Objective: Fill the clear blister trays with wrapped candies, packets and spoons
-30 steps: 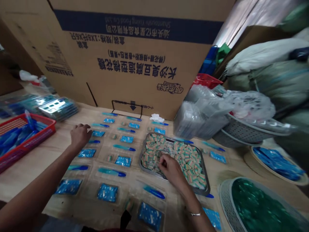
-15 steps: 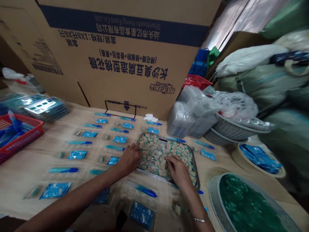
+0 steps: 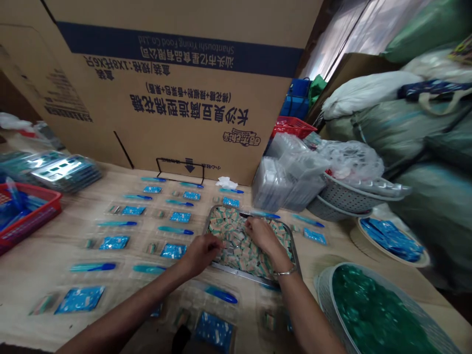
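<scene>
A metal tray full of small striped wrapped candies lies on the table. My left hand rests at the tray's near left edge with its fingers curled among the candies. My right hand is inside the tray, fingers bent down onto the candies; what they pinch is hidden. To the left lie rows of clear plastic trays, each with a blue sachet, a blue spoon and a candy.
A large cardboard box stands behind the table. A red basket of blue spoons sits at left. At right are stacked clear trays, a white basket of green packets, a bowl of blue sachets and big sacks.
My left hand came from the far-left rows to the tray's left edge. My right hand moved farther up inside the tray. The view swung slightly right.
</scene>
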### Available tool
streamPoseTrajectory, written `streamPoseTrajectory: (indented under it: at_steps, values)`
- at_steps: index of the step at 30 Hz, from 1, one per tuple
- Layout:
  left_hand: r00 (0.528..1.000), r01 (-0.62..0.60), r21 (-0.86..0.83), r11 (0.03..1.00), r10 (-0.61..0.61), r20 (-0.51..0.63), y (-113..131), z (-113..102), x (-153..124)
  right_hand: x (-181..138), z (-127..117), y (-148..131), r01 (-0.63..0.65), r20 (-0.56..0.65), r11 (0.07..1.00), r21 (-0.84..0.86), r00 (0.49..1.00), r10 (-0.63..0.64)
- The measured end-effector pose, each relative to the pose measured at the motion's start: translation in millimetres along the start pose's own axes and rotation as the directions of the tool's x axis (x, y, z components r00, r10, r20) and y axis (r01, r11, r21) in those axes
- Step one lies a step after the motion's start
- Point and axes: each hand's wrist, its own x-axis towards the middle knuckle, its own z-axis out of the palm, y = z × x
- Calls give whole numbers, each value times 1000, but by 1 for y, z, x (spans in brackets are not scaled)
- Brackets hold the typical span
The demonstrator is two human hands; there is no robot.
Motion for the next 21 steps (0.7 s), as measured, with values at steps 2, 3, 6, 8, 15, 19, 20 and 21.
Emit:
streamPoseTrajectory:
  at_steps: [2, 3, 6, 8, 15, 19, 20, 21]
  values:
    - [999, 33, -22, 999, -34, -4, -2, 0, 2, -2, -1, 0, 16, -10, 1000, -5, 1000, -16]
    - [998, 56, -31, 998, -55, 11, -3, 1, 3, -4, -1, 0, 25, -14, 1000, 0, 1000, -25]
    - [992, 92, -34, 995, -89, 86, -1, 9, 10, -10, -2, 0, 45, -35, 998, 36, 998, -43]
    - [990, 72, -7, 997, -70, 124, 3, 18, 16, -16, -3, 2, 53, -59, 996, 75, 997, -49]
    - [947, -107, 189, 976, 41, 320, 17, 36, 43, -59, -11, 4, 74, -74, 954, 290, 996, -55]
    - [902, -224, 282, 933, 89, 422, 19, 34, 53, -80, -8, -3, 34, 55, 912, 409, 997, -62]
    - [893, -247, 298, 922, 96, 440, 20, 33, 54, -82, -7, -4, 26, 65, 910, 414, 996, -58]
    - [887, -264, 314, 912, 102, 450, 21, 33, 55, -83, -6, -6, 20, 68, 912, 411, 996, -53]
